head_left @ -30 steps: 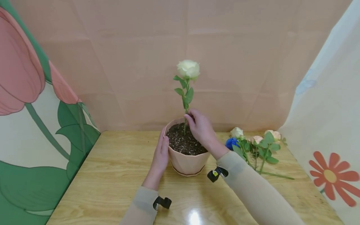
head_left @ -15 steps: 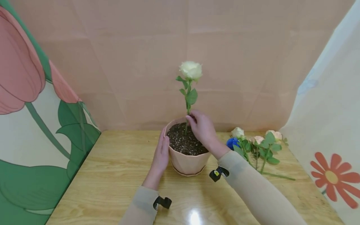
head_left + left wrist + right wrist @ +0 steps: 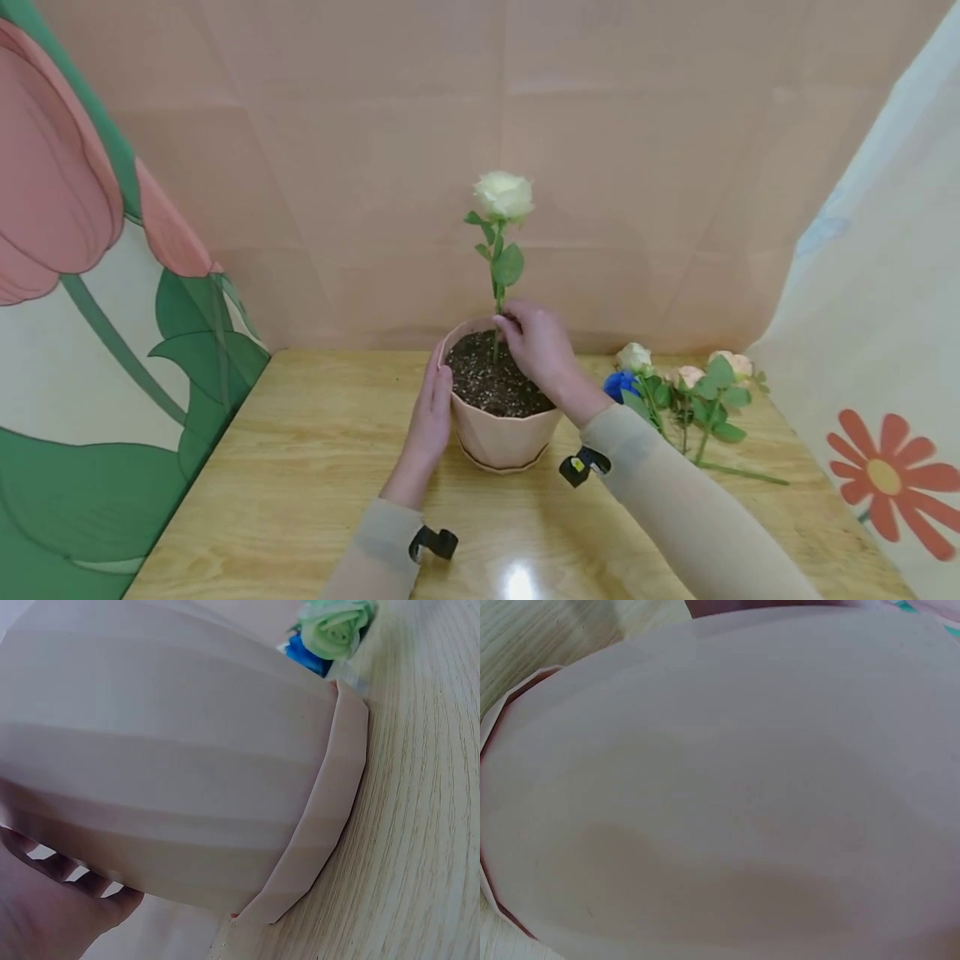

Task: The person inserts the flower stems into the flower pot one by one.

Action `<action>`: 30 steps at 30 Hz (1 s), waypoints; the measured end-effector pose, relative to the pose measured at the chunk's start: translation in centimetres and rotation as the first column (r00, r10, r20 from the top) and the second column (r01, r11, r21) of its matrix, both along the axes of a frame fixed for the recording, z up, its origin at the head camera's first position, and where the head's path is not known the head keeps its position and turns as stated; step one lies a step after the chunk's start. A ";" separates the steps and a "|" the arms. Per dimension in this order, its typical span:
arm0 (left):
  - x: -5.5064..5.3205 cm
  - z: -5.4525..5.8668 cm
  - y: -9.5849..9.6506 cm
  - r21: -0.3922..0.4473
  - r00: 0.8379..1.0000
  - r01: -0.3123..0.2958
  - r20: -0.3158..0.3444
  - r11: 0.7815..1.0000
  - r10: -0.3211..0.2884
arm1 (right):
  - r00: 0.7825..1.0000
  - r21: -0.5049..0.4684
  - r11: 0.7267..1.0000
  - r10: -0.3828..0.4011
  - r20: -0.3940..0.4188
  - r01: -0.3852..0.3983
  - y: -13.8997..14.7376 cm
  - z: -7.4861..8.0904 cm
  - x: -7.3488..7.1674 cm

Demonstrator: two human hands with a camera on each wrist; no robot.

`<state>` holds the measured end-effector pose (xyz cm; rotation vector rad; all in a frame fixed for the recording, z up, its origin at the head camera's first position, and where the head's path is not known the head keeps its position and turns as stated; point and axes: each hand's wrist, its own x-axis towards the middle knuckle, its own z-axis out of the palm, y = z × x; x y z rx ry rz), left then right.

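A white rose with green leaves stands nearly upright over a pink faceted flowerpot, its lower stem going into the dark soil. My right hand pinches that stem just above the soil, reaching over the pot's right rim. Against the pot's left side lies my left hand, fingers fairly straight along the wall. In the left wrist view, the left hand touches the pot near its upper part. Only the pot wall fills the right wrist view; the right hand is hidden there.
Several cut flowers lie on the wooden table to the right: a white rose, a blue one and pale pink ones. A saucer sits under the pot. A pink cloth backdrop hangs behind.
The rose and my right hand swayed slightly right, then the bloom came back left and sank a little lower. My left hand stayed on the pot.
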<state>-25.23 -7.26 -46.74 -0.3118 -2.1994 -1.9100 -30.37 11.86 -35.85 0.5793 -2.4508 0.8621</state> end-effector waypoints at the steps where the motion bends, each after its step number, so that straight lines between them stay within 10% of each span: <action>1: 0.0 0.0 0.0 -0.001 1.000 -0.001 0.001 1.000 0.001 | 1.000 -0.004 1.000 0.001 0.005 -0.001 -0.1 0.0 0.0; 30: 0.0 0.1 -0.1 0.008 1.000 0.014 -0.005 1.000 -0.014 | 0.976 -0.201 0.977 0.107 0.191 -0.068 0.0 -0.3 0.3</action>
